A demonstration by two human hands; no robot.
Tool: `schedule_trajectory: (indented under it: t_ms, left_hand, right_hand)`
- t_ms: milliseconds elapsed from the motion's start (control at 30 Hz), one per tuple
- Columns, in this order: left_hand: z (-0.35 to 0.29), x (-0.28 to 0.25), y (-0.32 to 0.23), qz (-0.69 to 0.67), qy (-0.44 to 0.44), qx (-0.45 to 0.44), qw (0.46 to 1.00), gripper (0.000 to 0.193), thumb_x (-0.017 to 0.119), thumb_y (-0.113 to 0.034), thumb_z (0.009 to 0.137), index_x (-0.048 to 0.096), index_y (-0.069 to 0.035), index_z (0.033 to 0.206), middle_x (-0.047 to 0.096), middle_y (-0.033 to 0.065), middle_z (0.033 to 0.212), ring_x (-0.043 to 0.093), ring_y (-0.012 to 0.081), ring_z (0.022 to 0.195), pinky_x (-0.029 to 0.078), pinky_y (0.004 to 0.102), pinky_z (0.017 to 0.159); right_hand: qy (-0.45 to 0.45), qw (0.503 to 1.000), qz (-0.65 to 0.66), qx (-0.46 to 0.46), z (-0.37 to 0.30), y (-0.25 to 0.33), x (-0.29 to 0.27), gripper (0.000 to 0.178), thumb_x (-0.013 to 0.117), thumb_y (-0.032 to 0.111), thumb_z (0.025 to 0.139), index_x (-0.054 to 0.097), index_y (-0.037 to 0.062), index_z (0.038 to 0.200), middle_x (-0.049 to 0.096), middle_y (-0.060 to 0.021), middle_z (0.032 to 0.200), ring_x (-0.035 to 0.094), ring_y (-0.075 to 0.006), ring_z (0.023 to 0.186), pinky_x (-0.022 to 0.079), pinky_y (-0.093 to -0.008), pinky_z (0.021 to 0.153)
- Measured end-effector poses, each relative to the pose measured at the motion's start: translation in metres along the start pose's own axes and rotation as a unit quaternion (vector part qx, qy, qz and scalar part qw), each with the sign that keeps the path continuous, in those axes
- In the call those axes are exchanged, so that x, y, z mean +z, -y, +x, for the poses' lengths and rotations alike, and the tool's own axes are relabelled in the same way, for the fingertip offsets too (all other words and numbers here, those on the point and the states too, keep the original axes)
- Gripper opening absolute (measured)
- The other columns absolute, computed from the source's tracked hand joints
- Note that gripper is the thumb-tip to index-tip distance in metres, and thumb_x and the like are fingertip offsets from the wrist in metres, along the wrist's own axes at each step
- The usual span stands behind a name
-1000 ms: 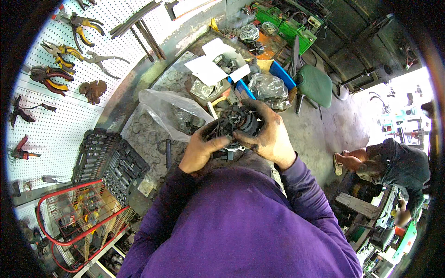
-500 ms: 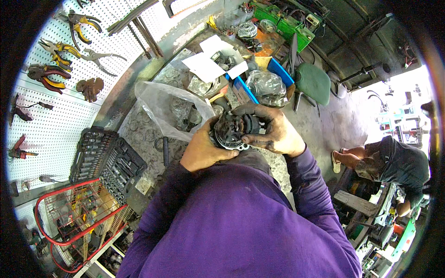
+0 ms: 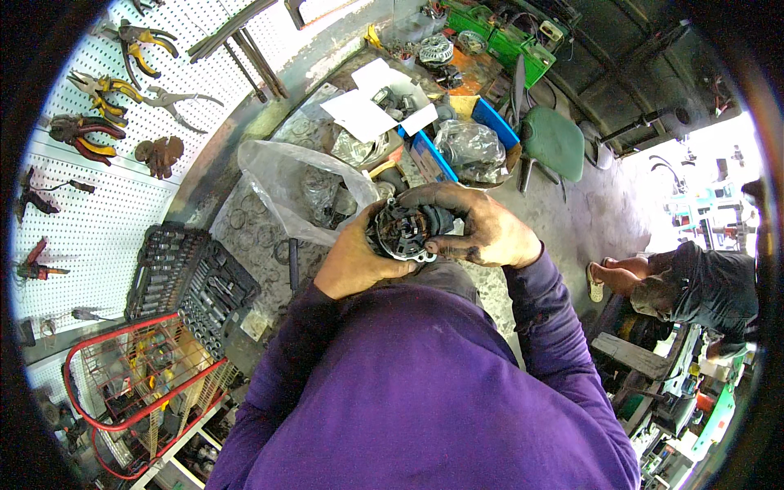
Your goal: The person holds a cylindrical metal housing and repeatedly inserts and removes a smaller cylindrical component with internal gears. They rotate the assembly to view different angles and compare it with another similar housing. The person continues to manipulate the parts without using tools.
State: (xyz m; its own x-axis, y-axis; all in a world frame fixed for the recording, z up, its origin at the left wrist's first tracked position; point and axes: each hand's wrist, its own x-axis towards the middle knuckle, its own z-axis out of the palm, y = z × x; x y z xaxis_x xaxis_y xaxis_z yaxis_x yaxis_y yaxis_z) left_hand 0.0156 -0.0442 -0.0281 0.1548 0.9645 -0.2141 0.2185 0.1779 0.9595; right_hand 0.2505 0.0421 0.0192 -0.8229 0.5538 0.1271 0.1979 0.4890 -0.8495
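Between my two hands, above the bench in front of my body, is a dirty black-and-silver alternator [image 3: 402, 232]. Its round open end, with dark inner parts and a metal rim, faces up. My left hand [image 3: 356, 260] wraps around the left side, thumb along the near rim. Blackened fingers of my right hand [image 3: 488, 227] curl over the far right side, and its thumb presses on the near right. Much of the alternator's right side is hidden by that hand. A clear plastic bag [image 3: 273, 184] with parts in it lies just beyond my left hand.
Beyond are a blue box [image 3: 494, 122] of wrapped parts and a white carton [image 3: 367, 112]. At left stand an open socket set [image 3: 196, 273] and a red wire basket [image 3: 122, 425]; pliers [image 3: 98, 94] hang on pegboard. A green chair [image 3: 554, 145] and another person [image 3: 702, 286] are at right.
The alternator has tilted in my hands, so more of its open inside faces up. Both hands keep their hold. The person at right has shifted a little.
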Motion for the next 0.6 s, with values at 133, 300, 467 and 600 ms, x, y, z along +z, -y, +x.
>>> schedule_trajectory:
  t_ms: [133,300,467,600]
  left_hand:
    - [0.0,-0.001,0.001,-0.053,0.022,-0.01,0.998,0.099,0.1,-0.013,0.058,0.052,0.005,0.143,0.069,0.0131,0.13,0.065,0.0228,0.119,0.049,0.0382,0.11]
    - [-0.001,-0.001,0.004,-0.052,0.022,0.005,0.998,0.1,0.099,-0.013,0.058,0.051,0.004,0.144,0.068,0.0127,0.131,0.064,0.0227,0.121,0.048,0.0387,0.111]
    - [-0.001,-0.003,0.01,-0.02,0.021,0.017,0.999,0.105,0.101,-0.016,0.056,0.049,0.004,0.145,0.066,0.013,0.133,0.063,0.023,0.123,0.047,0.0394,0.111]
    - [-0.002,-0.003,0.014,-0.04,0.024,0.049,0.998,0.111,0.101,-0.02,0.055,0.046,0.004,0.148,0.063,0.0133,0.138,0.061,0.0242,0.126,0.046,0.0398,0.112]
  right_hand:
    - [0.005,1.0,-0.001,0.001,0.001,0.003,0.0,0.064,0.083,0.02,0.083,0.061,0.0042,0.141,0.065,-0.0189,0.14,0.061,-0.0353,0.131,0.046,-0.0465,0.114]
    - [0.033,0.998,0.033,0.035,0.003,0.009,-0.005,0.068,0.086,0.02,0.081,0.062,0.0056,0.142,0.064,-0.0179,0.142,0.059,-0.0357,0.133,0.044,-0.0467,0.116]
    - [0.02,1.0,0.009,0.004,0.002,0.01,-0.004,0.072,0.089,0.017,0.077,0.062,0.0057,0.143,0.065,-0.0173,0.141,0.061,-0.0355,0.131,0.045,-0.0463,0.114]
    - [0.0,0.999,-0.025,0.021,-0.005,0.011,-0.001,0.076,0.091,0.016,0.074,0.062,0.0057,0.143,0.065,-0.0172,0.14,0.061,-0.0355,0.13,0.045,-0.0461,0.113]
